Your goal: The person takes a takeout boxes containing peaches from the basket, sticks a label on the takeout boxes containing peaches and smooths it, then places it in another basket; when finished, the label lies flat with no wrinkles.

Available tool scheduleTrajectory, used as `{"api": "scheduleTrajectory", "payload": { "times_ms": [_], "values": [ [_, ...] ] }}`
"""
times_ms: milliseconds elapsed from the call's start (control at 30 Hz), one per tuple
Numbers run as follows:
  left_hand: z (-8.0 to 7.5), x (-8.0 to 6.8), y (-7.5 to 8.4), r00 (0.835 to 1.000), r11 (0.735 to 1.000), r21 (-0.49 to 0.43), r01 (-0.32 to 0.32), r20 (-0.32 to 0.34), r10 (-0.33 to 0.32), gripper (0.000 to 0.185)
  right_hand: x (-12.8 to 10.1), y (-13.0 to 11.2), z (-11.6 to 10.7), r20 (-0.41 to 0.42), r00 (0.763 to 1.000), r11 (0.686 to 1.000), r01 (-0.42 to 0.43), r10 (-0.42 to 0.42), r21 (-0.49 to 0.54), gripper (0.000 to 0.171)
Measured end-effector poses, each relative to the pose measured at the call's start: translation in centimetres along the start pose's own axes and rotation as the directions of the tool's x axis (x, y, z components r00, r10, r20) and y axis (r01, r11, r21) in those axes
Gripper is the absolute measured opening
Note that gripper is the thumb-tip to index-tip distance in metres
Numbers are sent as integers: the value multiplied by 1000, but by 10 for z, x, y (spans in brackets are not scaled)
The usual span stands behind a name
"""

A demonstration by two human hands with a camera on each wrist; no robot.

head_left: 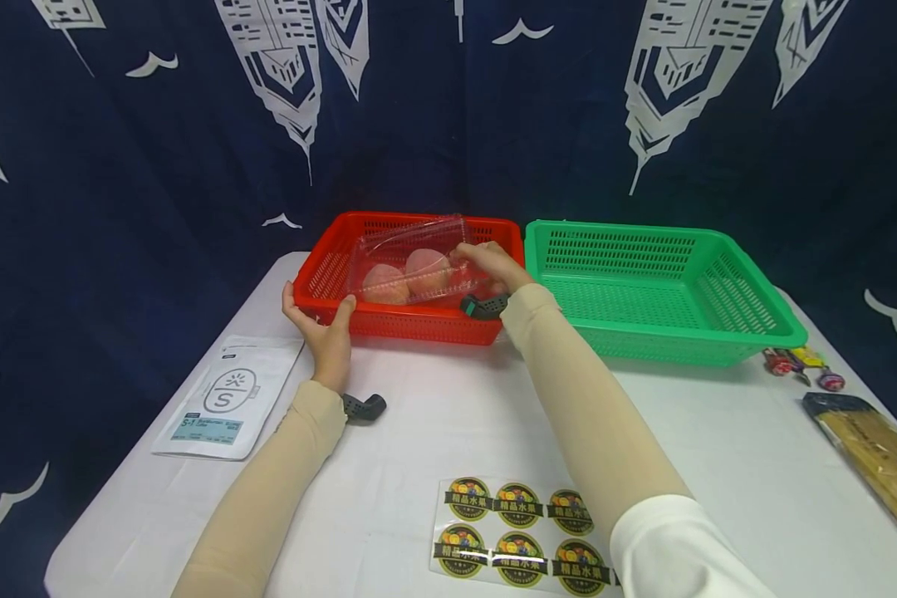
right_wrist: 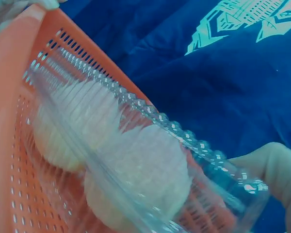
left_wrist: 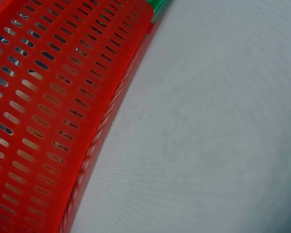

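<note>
Left hand (head_left: 327, 345) was at the near left corner of the red basket (head_left: 433, 325), thumb on the front rim and fingers spread round to the side, so the corner was held between them; the left wrist view showed only basket wall and table (head_left: 419, 432), no fingers. Right hand (head_left: 496, 264) pinched the right end of a clear plastic box (head_left: 452, 232), thumb against its ridged edge, the other fingers partly hidden. The box lay tilted within the red basket's outline, its far edge raised; whether its underside touched the basket floor could not be told. Two pinkish-orange peaches (head_left: 428, 272) showed through the plastic, side by side and apparently touching. A green basket (head_left: 665, 336) stood just beside the red one, on the right. On the table a white pouch (head_left: 232, 399) lay near the left forearm, and a sheet of round stickers (head_left: 519, 531) lay at the near side, partly covered by the right sleeve. Wrapped sweets (head_left: 792, 363) and a long packet (head_left: 870, 457) lay at the right edge.
</note>
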State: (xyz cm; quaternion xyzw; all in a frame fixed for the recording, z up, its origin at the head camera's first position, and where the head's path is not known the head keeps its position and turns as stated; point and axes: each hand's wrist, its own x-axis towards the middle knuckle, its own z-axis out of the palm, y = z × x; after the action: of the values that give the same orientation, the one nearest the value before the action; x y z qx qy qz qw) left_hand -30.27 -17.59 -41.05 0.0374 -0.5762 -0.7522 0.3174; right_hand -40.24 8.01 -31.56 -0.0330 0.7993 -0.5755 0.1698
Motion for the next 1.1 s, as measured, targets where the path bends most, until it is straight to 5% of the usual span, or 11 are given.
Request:
{"api": "scheduleTrajectory", "payload": {
  "times_ms": [233,500,667,1100],
  "values": [
    [0,-2,1,1000,1000,8,-8,-8,8,97,-2,2,6,-89,995,996,50,-43,69,40],
    [2,-1,0,1000,1000,1,-13,-19,13,97,2,4,9,-119,981,982,165,-153,97,96],
    [1,0,0,1000,1000,-7,-9,-10,9,97,1,4,9,-77,974,974,220,-215,58,90],
    [0,0,0,1000,1000,-4,5,0,-5,97,-8,-12,4,-101,984,979,160,-148,128,89]
  ]
}}
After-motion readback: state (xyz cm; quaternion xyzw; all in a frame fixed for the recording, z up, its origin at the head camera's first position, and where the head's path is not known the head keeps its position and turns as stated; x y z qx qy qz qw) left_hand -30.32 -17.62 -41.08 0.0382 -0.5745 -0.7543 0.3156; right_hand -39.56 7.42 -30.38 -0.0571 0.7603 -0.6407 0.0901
